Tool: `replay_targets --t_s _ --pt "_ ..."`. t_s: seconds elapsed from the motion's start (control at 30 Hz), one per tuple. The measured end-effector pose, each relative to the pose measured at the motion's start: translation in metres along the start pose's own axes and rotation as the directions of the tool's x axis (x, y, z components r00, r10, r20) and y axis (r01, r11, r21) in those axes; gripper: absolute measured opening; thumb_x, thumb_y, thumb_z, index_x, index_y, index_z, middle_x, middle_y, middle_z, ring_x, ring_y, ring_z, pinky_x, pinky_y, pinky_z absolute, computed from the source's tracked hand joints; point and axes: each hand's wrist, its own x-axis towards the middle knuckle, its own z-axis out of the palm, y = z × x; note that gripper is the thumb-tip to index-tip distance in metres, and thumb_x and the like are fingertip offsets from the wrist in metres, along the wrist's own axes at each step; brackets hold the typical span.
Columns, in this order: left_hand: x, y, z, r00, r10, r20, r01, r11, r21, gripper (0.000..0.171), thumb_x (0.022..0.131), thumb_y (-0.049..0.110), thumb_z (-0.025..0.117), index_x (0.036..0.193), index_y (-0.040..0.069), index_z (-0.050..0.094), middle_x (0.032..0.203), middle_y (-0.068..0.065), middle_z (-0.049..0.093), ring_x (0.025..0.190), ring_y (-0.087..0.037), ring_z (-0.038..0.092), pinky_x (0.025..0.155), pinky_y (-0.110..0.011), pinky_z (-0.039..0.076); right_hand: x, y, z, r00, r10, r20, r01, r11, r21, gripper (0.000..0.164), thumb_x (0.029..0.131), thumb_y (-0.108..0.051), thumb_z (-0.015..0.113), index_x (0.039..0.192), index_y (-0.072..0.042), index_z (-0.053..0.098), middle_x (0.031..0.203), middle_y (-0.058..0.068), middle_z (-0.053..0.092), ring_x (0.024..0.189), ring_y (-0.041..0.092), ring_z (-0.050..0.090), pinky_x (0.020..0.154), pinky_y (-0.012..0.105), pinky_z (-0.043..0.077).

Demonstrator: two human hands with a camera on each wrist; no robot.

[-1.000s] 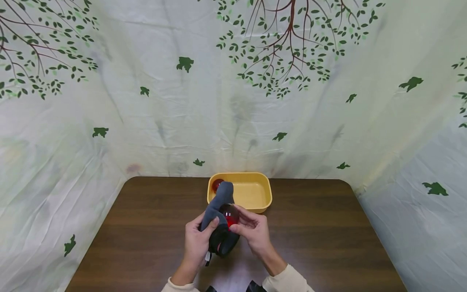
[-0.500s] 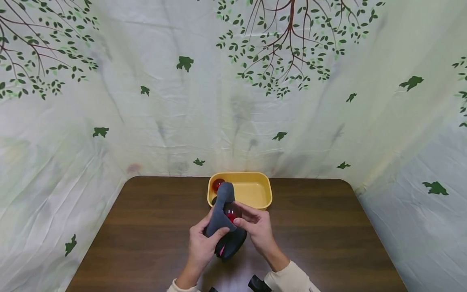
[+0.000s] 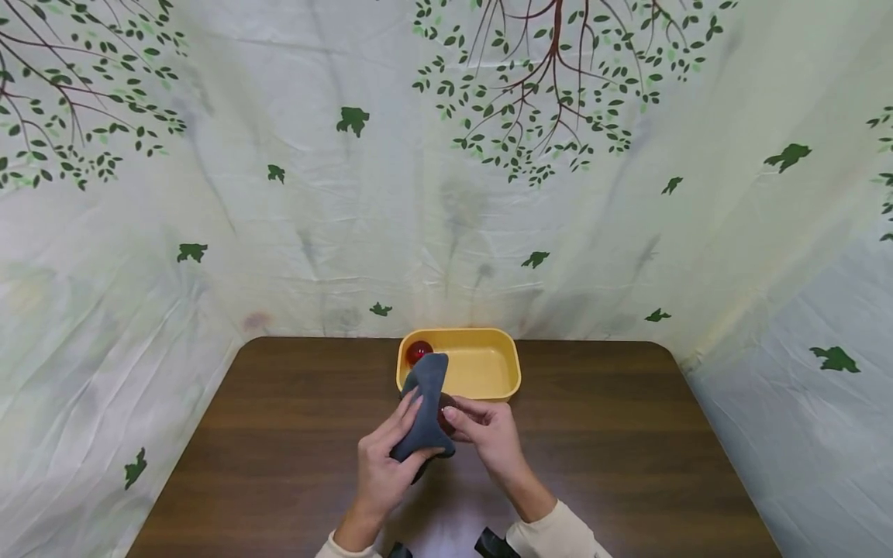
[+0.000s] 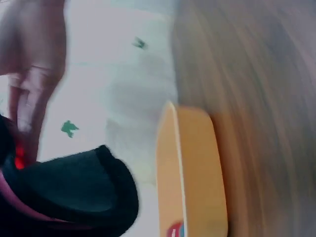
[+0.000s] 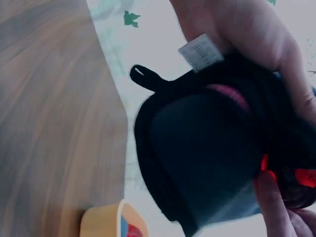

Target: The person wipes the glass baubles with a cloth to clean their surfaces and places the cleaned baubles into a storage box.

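Observation:
My left hand (image 3: pixel 387 457) grips a dark blue-grey fabric piece (image 3: pixel 429 407), thumb at its lower edge and fingers along its left side. In the right wrist view the fabric piece (image 5: pixel 202 153) shows black edging, a hanging loop (image 5: pixel 148 78), a white tag (image 5: pixel 201 52) and a strip of pink inside. With thumb and fingers, my right hand (image 3: pixel 491 438) holds a see-through red ball (image 3: pixel 445 415) against the fabric's right side. The fabric covers part of this ball. In the left wrist view, the fabric piece (image 4: pixel 84 185) stands beside the tray.
A yellow tray (image 3: pixel 518 364) stands at the table's back edge, just beyond the hands, with another red ball (image 3: pixel 418 353) in its left corner. The brown table (image 3: pixel 593 449) ends at a pale curtain (image 3: pixel 446 232) with printed leaves and birds.
The left hand has turned the fabric piece and its fingers now lie over the upper left side. The red ball is more hidden behind the fabric. The right hand has barely moved.

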Motion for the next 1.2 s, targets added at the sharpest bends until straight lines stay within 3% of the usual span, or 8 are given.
replay_targets --t_s 0.13,0.27,0.37,0.5,0.7,0.97,1.1,1.2 --pt "0.004 0.007 -0.001 0.950 -0.312 0.025 0.312 0.938 -0.152 0.060 0.070 -0.003 0.082 0.127 0.000 0.062 0.131 -0.017 0.058 0.120 -0.019 0.055 0.096 -0.019 0.044 0.000 0.006 -0.001 0.994 -0.107 0.031 0.107 0.994 0.001 0.047 0.084 -0.005 0.073 0.122 0.017 0.055 0.117 0.035 0.059 0.099 0.017 0.067 0.081 0.032 0.055" --pt "0.009 0.013 0.000 0.804 -0.592 0.053 0.577 0.757 -0.308 0.045 0.084 0.000 0.072 0.127 -0.005 0.059 0.122 -0.020 0.063 0.104 -0.017 0.065 0.086 -0.024 0.052 0.000 0.014 -0.003 0.968 -0.242 0.065 0.242 0.970 0.002 0.053 0.079 0.001 0.076 0.124 0.017 0.054 0.121 0.034 0.057 0.109 0.019 0.063 0.089 0.032 0.051" --pt "0.011 0.015 0.000 0.713 -0.697 0.075 0.662 0.635 -0.398 0.036 0.091 0.006 0.065 0.121 -0.013 0.060 0.103 -0.017 0.070 0.087 -0.014 0.068 0.077 -0.027 0.056 0.001 0.020 -0.006 0.928 -0.350 0.130 0.352 0.936 0.005 0.056 0.076 0.005 0.077 0.125 0.017 0.053 0.125 0.030 0.057 0.118 0.023 0.058 0.097 0.034 0.046" --pt "0.011 0.016 0.000 0.675 -0.730 0.106 0.687 0.571 -0.449 0.034 0.095 0.011 0.061 0.116 -0.016 0.060 0.088 -0.002 0.071 0.080 -0.013 0.068 0.073 -0.028 0.057 0.004 0.026 -0.009 0.876 -0.436 0.204 0.444 0.896 0.007 0.056 0.076 0.006 0.077 0.126 0.015 0.054 0.128 0.024 0.058 0.124 0.027 0.053 0.102 0.036 0.043" --pt "0.004 0.013 0.001 0.749 -0.653 0.106 0.629 0.653 -0.421 0.034 0.090 0.001 0.065 0.118 -0.017 0.058 0.094 -0.006 0.071 0.084 -0.015 0.069 0.075 -0.029 0.057 0.002 0.026 -0.009 0.931 -0.341 0.133 0.344 0.939 -0.005 0.055 0.079 -0.004 0.077 0.125 0.016 0.054 0.123 0.030 0.058 0.113 0.020 0.061 0.092 0.033 0.050" --pt "-0.003 0.003 0.006 0.969 -0.244 -0.039 0.238 0.963 -0.128 0.068 0.061 -0.011 0.083 0.125 -0.005 0.061 0.122 -0.022 0.061 0.110 -0.010 0.060 0.092 -0.015 0.046 0.000 0.013 0.002 0.993 -0.097 -0.066 0.096 0.995 -0.011 0.038 0.085 0.000 0.070 0.118 0.016 0.060 0.116 0.032 0.061 0.098 0.015 0.068 0.081 0.031 0.055" --pt "-0.004 0.000 0.007 0.990 -0.122 -0.064 0.119 0.992 -0.035 0.069 0.058 -0.009 0.086 0.123 -0.006 0.062 0.123 -0.022 0.060 0.114 -0.015 0.055 0.096 -0.014 0.042 0.000 0.009 0.004 0.996 -0.051 -0.071 0.048 0.998 -0.047 0.035 0.088 -0.003 0.068 0.118 0.014 0.061 0.114 0.030 0.063 0.095 0.015 0.068 0.077 0.032 0.056" --pt "-0.003 0.003 0.004 0.956 -0.294 -0.019 0.289 0.948 -0.131 0.065 0.066 -0.007 0.083 0.127 -0.004 0.060 0.124 -0.021 0.060 0.110 -0.012 0.060 0.091 -0.015 0.046 0.000 0.010 -0.002 0.997 -0.080 0.009 0.081 0.990 -0.117 0.039 0.089 -0.008 0.068 0.121 0.012 0.060 0.116 0.029 0.063 0.099 0.018 0.067 0.083 0.032 0.055"
